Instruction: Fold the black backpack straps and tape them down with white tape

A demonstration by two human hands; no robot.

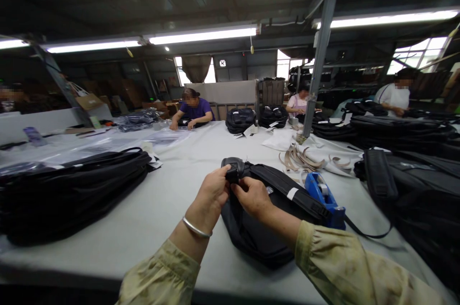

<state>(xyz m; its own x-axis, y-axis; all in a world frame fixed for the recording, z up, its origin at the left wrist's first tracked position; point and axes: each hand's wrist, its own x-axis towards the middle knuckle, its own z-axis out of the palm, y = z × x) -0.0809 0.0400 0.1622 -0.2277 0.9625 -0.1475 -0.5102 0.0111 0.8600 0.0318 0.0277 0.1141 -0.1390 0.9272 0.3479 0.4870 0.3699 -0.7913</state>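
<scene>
A black backpack (266, 233) lies on the white-covered table in front of me, its straps facing up. My left hand (214, 189) is closed around the end of a black shoulder strap (233, 171), at the backpack's far left end. Just to the right, my right hand (253, 196) pinches at the same strap end from below, fingertips close to the left hand's. The fingers hide what exactly is between them. A small white piece (293, 193) sits across another strap of the backpack. Beside the backpack on the right stands a blue tape dispenser (323, 195).
Stacked black bags (72, 190) lie at the left, more bags (424, 199) at the right. Cut beige strips (304, 159) are heaped behind the dispenser, near a metal post (319, 56). A co-worker in purple (197, 109) leans over the table's far side; others work farther right.
</scene>
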